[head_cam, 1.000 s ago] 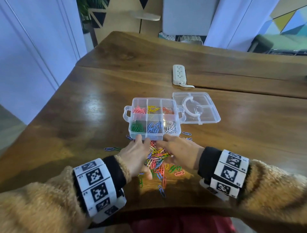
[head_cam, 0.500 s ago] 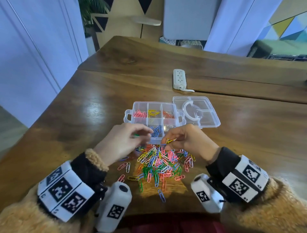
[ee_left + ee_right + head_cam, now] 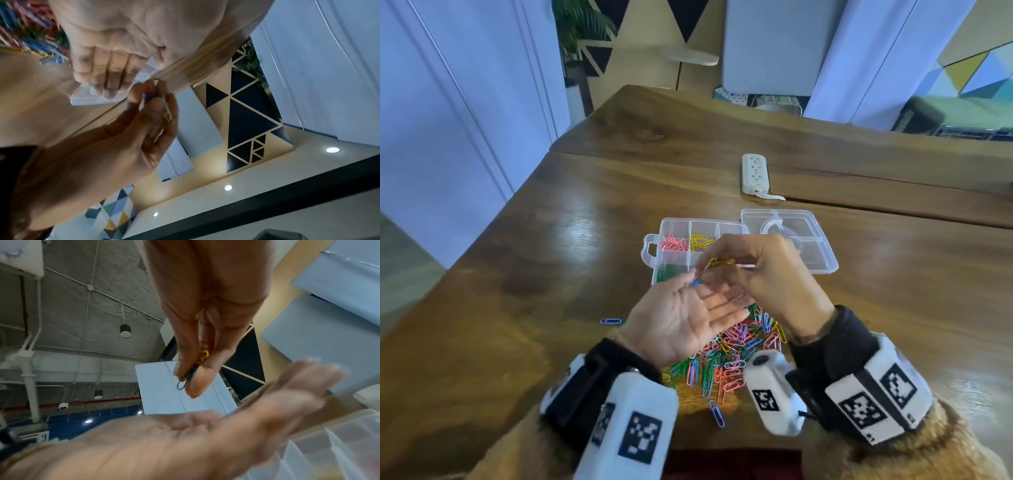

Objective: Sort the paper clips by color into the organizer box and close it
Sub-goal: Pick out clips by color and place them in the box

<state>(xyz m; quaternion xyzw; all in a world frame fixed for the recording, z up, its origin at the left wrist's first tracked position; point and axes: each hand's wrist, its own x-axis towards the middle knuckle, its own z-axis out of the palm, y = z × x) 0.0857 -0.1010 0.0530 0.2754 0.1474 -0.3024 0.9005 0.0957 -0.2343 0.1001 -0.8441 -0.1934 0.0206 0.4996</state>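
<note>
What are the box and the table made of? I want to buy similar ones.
The box looks like clear, glossy plastic: the clips inside show through its walls. The table looks like dark varnished wood, with visible grain and bright reflections, though a veneer can't be ruled out.

You've got no legible txt, brands or nums anywhere; only b/w fiducial marker patterns on the wrist bands [image 3: 873,399] and wrist cams [image 3: 770,394], nothing readable.
</note>
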